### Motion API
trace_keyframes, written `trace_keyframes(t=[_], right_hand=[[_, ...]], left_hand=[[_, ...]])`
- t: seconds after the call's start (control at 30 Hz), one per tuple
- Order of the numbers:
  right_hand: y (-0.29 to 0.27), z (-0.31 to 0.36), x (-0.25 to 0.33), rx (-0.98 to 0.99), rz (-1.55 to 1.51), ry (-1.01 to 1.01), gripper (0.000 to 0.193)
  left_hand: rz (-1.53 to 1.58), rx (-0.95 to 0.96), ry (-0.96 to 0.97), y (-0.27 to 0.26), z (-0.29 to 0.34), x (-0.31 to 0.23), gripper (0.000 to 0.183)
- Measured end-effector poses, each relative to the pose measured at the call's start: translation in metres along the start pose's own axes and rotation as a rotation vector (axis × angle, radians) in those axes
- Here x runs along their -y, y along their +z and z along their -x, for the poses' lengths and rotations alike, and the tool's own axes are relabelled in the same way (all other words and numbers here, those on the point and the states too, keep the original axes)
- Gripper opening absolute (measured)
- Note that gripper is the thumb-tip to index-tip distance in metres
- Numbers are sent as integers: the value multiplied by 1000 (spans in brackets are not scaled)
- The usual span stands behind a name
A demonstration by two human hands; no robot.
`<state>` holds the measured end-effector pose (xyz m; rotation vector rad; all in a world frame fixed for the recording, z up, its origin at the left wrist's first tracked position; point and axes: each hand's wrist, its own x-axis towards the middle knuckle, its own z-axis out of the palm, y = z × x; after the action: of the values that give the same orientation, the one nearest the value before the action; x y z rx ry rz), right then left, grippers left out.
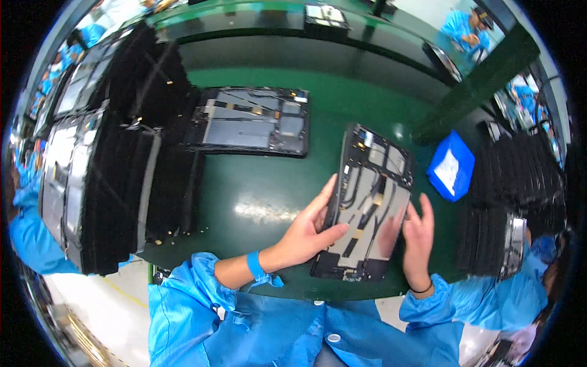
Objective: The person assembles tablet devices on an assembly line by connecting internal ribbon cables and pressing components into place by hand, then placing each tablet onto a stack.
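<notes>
A tablet screen assembly [391,211] with its inner side up is tilted over the near edge of the green table. Its face shows grey plates, black ribbon cables and small tan tabs. My left hand [312,229] grips its left edge, thumb on top and fingers along the side. At the right edge, my right hand [419,235] has its fingers apart, close to the assembly; whether it touches I cannot tell. Farther off to the left, a similar assembly [251,131] lies flat, apparently on top of others.
Tall stacks of black-edged assemblies [116,183] stand at the left. More stacks [513,177] are at the right, beside a blue bin [452,165] with something white in it. A dark green post [477,79] slants at the back right. Co-workers in blue sit around the table.
</notes>
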<state>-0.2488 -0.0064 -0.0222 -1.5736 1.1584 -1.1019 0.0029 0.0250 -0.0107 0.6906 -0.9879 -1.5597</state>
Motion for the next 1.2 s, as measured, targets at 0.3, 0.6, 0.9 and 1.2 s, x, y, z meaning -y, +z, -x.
trace_keyframes(t=[0.3,0.6,0.9,1.2], right_hand=[[-23,-108,56,729,-214,539,69],[25,-182,51,518,-438,337,40],[149,-228,32,284,-601,362,30],[208,-202,35,302,-594,322,29]], left_hand=[[149,397,-188,-50,-21,-14,77],[1281,533,-46,-114,-40,41,55],[742,-34,-251,-89,-39,9,50],[636,-12,-246,-92,-37,15,42]])
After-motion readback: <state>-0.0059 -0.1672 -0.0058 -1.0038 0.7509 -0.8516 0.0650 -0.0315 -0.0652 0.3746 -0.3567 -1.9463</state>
